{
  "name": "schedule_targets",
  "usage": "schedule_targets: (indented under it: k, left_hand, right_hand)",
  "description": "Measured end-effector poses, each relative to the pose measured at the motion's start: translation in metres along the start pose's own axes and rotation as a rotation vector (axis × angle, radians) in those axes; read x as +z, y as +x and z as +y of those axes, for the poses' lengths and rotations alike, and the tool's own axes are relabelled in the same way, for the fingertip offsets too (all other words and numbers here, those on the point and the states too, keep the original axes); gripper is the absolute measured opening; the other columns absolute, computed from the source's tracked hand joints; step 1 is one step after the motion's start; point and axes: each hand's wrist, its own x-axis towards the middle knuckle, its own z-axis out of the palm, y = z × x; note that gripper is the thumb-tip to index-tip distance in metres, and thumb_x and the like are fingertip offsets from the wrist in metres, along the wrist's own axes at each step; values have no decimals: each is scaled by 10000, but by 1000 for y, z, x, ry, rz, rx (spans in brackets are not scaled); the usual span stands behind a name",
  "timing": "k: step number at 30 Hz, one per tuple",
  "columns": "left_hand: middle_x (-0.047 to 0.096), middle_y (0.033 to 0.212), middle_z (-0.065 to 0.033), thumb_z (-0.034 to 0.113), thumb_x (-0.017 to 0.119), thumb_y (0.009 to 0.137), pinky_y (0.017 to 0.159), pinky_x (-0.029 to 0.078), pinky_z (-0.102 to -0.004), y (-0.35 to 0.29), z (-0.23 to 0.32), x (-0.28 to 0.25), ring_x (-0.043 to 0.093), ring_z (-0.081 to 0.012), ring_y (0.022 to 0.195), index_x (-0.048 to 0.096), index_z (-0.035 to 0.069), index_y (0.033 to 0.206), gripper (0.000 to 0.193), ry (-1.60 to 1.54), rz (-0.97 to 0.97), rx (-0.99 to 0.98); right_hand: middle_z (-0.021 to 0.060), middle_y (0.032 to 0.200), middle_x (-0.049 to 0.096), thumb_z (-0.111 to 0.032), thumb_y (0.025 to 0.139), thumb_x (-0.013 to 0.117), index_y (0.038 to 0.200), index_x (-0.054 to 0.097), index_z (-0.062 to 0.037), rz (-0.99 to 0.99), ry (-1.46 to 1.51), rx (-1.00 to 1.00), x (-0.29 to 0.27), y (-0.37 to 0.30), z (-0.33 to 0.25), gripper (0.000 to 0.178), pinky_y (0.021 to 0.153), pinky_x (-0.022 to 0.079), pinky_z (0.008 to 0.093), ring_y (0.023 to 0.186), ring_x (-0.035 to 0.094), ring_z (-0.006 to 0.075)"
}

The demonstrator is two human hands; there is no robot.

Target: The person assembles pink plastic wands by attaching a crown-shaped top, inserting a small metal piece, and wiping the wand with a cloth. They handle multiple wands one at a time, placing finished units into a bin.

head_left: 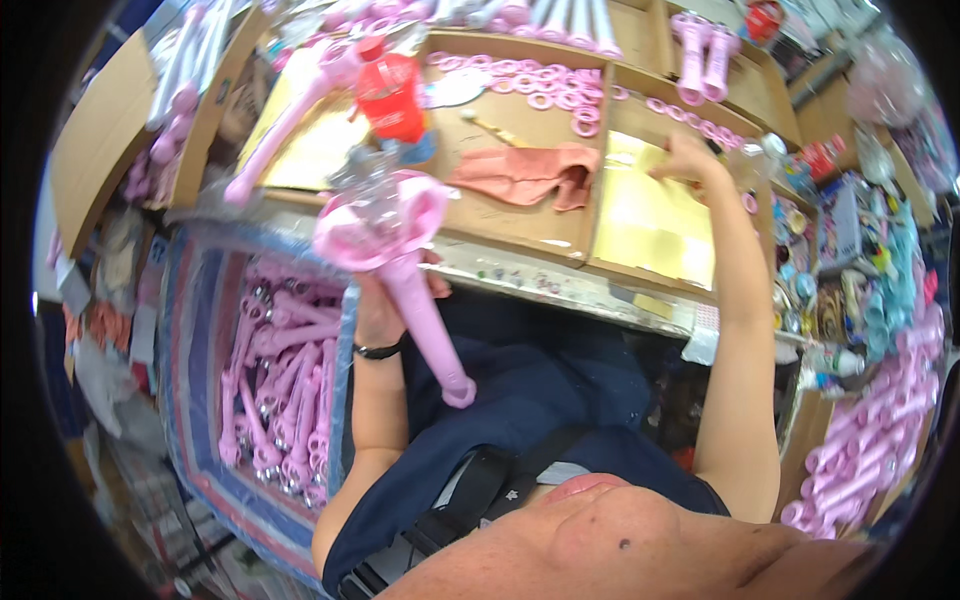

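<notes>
My left hand (385, 305) is closed around a pink plastic wand-like part (425, 320). Its long handle slants down to the right, and its wide, scalloped head holds a clear, shiny piece (375, 200). Most of the gripping fingers are hidden behind the part. Out over the right compartment, my right hand (692, 160) hovers above a yellow sheet (650, 220), somewhat blurred, its fingers apart. Small pink rings (690, 112) lie just beyond it. More pink rings (540, 82) are scattered in the middle compartment, above an orange cloth (530, 172).
A red-labelled bottle (392, 95) stands behind the held part. At my left, a striped bag (195, 400) contains several pink parts with metallic bits. Pink tubes (870, 440) are piled at the lower right. Cardboard dividers (592, 205) edge the compartments. A pink stick (280, 130) lies at upper left.
</notes>
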Motion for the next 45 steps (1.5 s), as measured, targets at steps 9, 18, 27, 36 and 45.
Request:
schedule_targets:
  k: [9,18,27,36,45]
  left_hand:
    - [531,754,-98,709,460,807,425,361,-250,11,-5,-18,474,-144,477,441,18,1160,776,-325,-80,-119]
    - [514,740,-94,645,423,872,459,378,-254,11,-7,-2,473,-147,504,373,5,1282,762,-183,30,-61]
    - [541,776,-125,642,419,877,494,415,-267,10,-7,-5,512,-171,549,463,20,1143,677,-201,0,-55]
    - [545,804,-120,628,428,883,508,416,-265,8,-8,-5,521,-174,571,475,27,1143,656,-192,18,-57]
    - [546,806,-120,620,441,882,511,423,-261,7,-8,-4,530,-176,580,490,25,1109,639,-203,22,-60]
  right_hand:
    - [206,1125,549,-238,818,648,1149,544,1,608,70,-299,70,-6,23,422,920,403,410,1078,500,354]
    - [141,1034,608,-150,868,549,1065,609,-17,878,31,-320,85,-13,13,246,860,446,400,977,556,327]
    - [129,1033,631,-61,838,516,1061,619,-22,910,18,-323,87,-15,14,249,843,472,378,969,587,298]
    - [117,1028,643,-58,825,533,1016,629,-34,878,15,-251,85,-15,11,215,852,479,370,983,597,278]
    - [110,1064,642,-53,814,533,974,634,-39,929,-2,-311,88,-12,14,190,855,483,368,997,600,277]
